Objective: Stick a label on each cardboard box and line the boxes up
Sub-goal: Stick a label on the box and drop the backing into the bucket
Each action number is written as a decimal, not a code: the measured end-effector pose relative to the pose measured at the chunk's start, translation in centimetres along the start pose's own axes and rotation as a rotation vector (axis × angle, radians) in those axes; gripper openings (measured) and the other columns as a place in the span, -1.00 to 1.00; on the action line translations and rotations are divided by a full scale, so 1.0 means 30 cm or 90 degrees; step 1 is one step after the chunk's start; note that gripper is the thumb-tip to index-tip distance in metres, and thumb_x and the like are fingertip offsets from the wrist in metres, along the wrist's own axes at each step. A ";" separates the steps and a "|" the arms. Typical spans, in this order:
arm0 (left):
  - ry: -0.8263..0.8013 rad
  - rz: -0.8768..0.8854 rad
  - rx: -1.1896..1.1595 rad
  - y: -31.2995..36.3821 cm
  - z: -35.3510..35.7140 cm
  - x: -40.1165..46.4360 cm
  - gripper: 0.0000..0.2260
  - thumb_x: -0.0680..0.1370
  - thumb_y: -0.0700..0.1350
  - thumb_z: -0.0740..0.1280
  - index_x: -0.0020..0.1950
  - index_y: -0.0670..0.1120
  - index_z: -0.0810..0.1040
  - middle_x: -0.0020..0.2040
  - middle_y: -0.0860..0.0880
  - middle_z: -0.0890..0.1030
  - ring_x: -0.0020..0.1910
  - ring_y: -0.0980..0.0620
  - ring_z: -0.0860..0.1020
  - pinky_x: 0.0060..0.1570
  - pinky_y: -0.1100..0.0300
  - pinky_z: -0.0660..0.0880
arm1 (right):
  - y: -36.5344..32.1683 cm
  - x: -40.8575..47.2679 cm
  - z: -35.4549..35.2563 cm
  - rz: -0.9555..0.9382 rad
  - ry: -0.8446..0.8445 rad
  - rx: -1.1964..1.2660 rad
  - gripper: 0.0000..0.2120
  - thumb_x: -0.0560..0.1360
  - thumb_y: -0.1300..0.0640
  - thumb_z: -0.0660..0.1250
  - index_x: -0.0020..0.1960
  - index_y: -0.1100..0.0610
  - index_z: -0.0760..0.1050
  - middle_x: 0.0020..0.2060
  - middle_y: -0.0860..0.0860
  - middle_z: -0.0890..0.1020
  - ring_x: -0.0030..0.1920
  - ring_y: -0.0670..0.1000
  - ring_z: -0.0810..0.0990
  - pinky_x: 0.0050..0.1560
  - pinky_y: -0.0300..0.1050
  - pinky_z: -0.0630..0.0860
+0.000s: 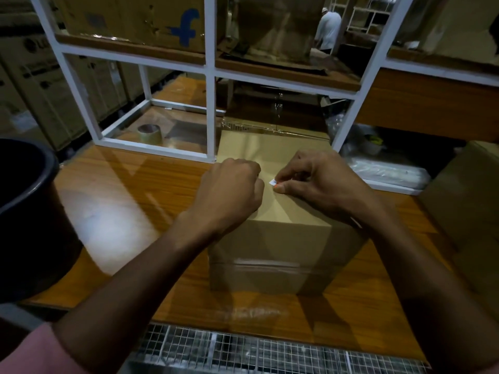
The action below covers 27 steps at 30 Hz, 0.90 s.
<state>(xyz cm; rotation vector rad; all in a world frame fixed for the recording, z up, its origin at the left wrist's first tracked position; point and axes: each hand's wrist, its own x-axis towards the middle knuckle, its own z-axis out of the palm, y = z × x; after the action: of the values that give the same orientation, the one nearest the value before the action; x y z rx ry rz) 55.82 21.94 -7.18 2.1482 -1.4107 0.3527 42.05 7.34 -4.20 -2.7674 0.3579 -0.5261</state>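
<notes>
A plain brown cardboard box stands on the wooden table in the middle of the view. Both of my hands rest on its top. My right hand pinches a small white label between thumb and forefinger, just above the box top. My left hand is curled into a fist beside it, knuckles on the box; I cannot see anything inside it. A second cardboard box stands at the right edge, partly cut off.
A white metal frame shelf rises behind the box, with large cartons on it. A roll of clear tape sits inside the frame at left. A dark bucket stands at far left. Plastic bags lie at right. A person stands far back.
</notes>
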 end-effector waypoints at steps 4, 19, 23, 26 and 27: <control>0.008 -0.012 -0.005 0.004 -0.005 -0.005 -0.77 0.62 -0.04 0.17 0.01 -0.04 0.62 -0.11 0.00 0.62 -0.24 0.08 0.45 -0.37 0.29 0.16 | 0.003 0.009 0.002 -0.036 -0.014 -0.038 -0.84 0.51 -0.05 0.44 0.05 -0.05 0.70 -0.08 -0.16 0.59 -0.07 -0.17 0.56 -0.09 -0.06 0.60; 0.005 -0.007 0.023 0.013 -0.005 -0.038 -0.79 0.64 0.08 0.14 -0.15 0.04 0.41 -0.23 0.07 0.43 -0.35 0.17 0.32 -0.39 0.25 0.13 | 0.006 0.008 0.029 -0.113 -0.020 -0.134 -0.88 0.62 0.03 0.32 0.05 0.04 0.60 -0.08 -0.08 0.50 -0.12 -0.09 0.48 -0.11 -0.15 0.43; 0.013 -0.005 0.021 0.011 -0.008 -0.036 -0.79 0.65 0.09 0.14 -0.14 0.06 0.40 -0.21 0.08 0.44 -0.34 0.20 0.30 -0.39 0.28 0.10 | 0.013 0.016 0.042 -0.097 -0.027 -0.112 -0.92 0.62 0.00 0.29 0.01 -0.01 0.52 -0.10 -0.10 0.46 -0.13 -0.10 0.44 -0.12 -0.17 0.40; 0.010 -0.008 0.012 0.011 -0.011 -0.038 -0.81 0.65 0.09 0.15 -0.12 0.07 0.39 -0.18 0.09 0.45 -0.34 0.21 0.29 -0.37 0.31 0.09 | 0.022 0.019 0.049 -0.071 -0.016 -0.069 -0.93 0.61 0.02 0.29 -0.02 0.00 0.48 -0.11 -0.11 0.45 -0.14 -0.14 0.43 -0.14 -0.25 0.35; 0.010 -0.008 0.011 0.011 -0.012 -0.038 -0.80 0.65 0.09 0.15 -0.12 0.07 0.39 -0.18 0.09 0.45 -0.34 0.22 0.29 -0.37 0.31 0.08 | 0.024 0.020 0.050 -0.060 -0.009 -0.053 -0.93 0.61 0.03 0.29 -0.02 0.01 0.48 -0.11 -0.11 0.45 -0.14 -0.14 0.43 -0.15 -0.27 0.34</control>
<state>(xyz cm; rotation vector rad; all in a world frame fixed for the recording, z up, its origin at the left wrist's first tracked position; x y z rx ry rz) 55.07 22.93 -7.35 2.1631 -1.3896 0.3774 43.04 6.85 -5.60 -2.8786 0.2532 -0.5259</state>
